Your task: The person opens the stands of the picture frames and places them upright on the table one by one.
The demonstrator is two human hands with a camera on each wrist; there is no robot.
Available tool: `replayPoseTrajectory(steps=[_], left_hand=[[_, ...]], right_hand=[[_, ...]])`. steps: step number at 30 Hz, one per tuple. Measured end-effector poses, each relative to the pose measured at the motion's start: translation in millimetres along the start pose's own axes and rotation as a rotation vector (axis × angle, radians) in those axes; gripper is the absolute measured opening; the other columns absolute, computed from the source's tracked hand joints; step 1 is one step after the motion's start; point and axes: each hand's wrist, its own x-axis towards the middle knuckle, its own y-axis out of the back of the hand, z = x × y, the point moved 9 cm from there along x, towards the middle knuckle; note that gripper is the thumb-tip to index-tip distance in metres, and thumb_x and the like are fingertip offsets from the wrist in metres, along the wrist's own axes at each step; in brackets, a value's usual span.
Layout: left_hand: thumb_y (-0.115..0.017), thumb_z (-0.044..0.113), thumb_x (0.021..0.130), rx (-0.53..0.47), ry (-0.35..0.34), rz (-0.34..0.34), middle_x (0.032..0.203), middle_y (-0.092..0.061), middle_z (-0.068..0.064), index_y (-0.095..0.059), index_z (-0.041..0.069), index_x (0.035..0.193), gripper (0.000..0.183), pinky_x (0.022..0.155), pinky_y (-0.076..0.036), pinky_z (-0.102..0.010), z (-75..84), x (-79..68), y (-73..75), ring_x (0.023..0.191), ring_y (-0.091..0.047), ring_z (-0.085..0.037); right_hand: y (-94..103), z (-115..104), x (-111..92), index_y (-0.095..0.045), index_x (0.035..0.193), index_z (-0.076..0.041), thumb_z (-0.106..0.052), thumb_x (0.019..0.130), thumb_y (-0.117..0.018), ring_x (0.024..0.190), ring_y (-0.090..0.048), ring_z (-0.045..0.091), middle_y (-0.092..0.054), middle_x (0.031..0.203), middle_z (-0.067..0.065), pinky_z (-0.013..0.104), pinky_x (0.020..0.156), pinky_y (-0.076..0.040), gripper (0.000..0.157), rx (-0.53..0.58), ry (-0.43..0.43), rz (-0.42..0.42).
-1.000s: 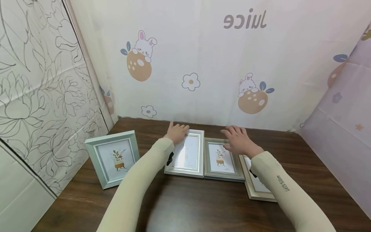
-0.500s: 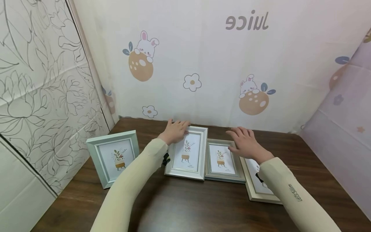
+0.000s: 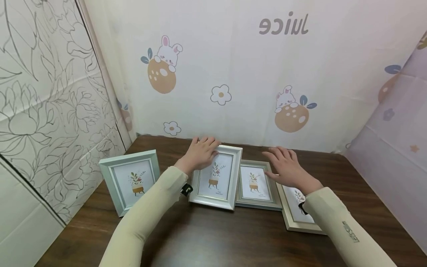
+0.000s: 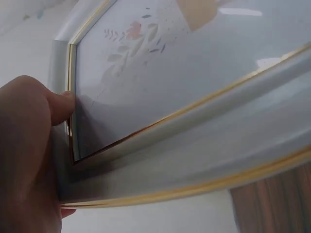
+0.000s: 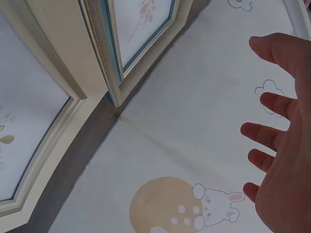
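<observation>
We best pinch the white, gold-trimmed rectangular picture frame [image 3: 217, 178] left-handed [image 3: 199, 155] by its rim [image 4: 194, 145]; our right hand [image 3: 287, 170] hovers empty.

Arms [image 3: 146, 217] reaching forward (both sleeved), left fingers [image 3: 211, 141] pinching, right fingers [image 5: 262, 134] parted

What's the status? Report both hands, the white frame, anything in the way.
Left hand gripping white frame by its top edge. Right hand empty. Small frame close on the white one's right, possibly in the way.

head: high, forward, down | left wrist: closest, sharing white frame [image 3: 214, 177] with head | right wrist: facing backdrop [image 5: 204, 131]
</observation>
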Motion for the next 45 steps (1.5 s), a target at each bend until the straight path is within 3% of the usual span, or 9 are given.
replayPoseTrajectory(steps=[7,14,19,31,38,45], left_hand=[[-0.032,0.039,0.108,-0.004,0.016,0.08,0.129,-0.051,-0.002,-0.048,0.02,0.143,0.043,0.099,-0.029,-0.048,5.8,-12.5,9.3,0.117,-0.045,-0.023],[-0.036,0.035,0.108,0.009,0.011,0.251,0.11,-0.055,0.0,-0.056,0.021,0.128,0.032,0.09,-0.031,-0.044,12.8,-23.6,21.0,0.102,-0.048,-0.021],[-0.04,0.032,0.108,-0.029,-0.004,0.326,0.101,-0.053,0.0,-0.058,0.02,0.119,0.024,0.088,-0.029,-0.045,18.0,-32.7,29.2,0.096,-0.047,-0.021],[-0.04,0.033,0.107,-0.041,-0.027,0.329,0.1,-0.053,0.0,-0.058,0.02,0.112,0.022,0.087,-0.027,-0.045,24.8,-37.7,40.9,0.094,-0.046,-0.022],[-0.042,0.033,0.107,-0.03,-0.026,0.3,0.102,-0.054,0.001,-0.062,0.021,0.125,0.03,0.088,-0.025,-0.044,25.1,-33.6,53.1,0.097,-0.044,-0.021],[-0.042,0.033,0.107,-0.047,-0.065,0.285,0.103,-0.052,0.002,-0.062,0.024,0.124,0.028,0.09,-0.023,-0.046,27.9,-25.3,68.8,0.098,-0.042,-0.02]], right_hand=[[2.0,-2.2,-9.4,-0.042,0.145,-0.002,-0.028,0.09,-0.072,0.135,-0.026,0.045,-0.035,0.146,0.026,0.066,0.102,-0.019,0.068,-0.009,0.006,0.005],[7.0,-4.9,-19.2,-0.043,0.144,-0.003,-0.028,0.09,-0.071,0.136,-0.025,0.047,-0.035,0.147,0.026,0.066,0.102,-0.019,0.066,-0.002,-0.009,0.007],[8.0,-7.7,-26.5,-0.042,0.145,-0.003,-0.029,0.09,-0.071,0.136,-0.024,0.047,-0.034,0.147,0.026,0.067,0.101,-0.018,0.067,0.004,-0.012,-0.005],[11.1,-8.2,-28.5,-0.041,0.145,-0.004,-0.03,0.09,-0.07,0.136,-0.024,0.047,-0.033,0.147,0.025,0.067,0.1,-0.018,0.067,-0.005,0.004,0.011],[14.9,-6.6,-26.9,-0.041,0.145,-0.004,-0.029,0.09,-0.071,0.135,-0.024,0.046,-0.033,0.147,0.025,0.066,0.1,-0.018,0.067,0.003,0.004,0.011],[22.4,-1.0,-26.5,-0.042,0.144,-0.004,-0.027,0.09,-0.072,0.133,-0.026,0.046,-0.034,0.145,0.025,0.067,0.098,-0.02,0.067,-0.001,0.02,0.024]])
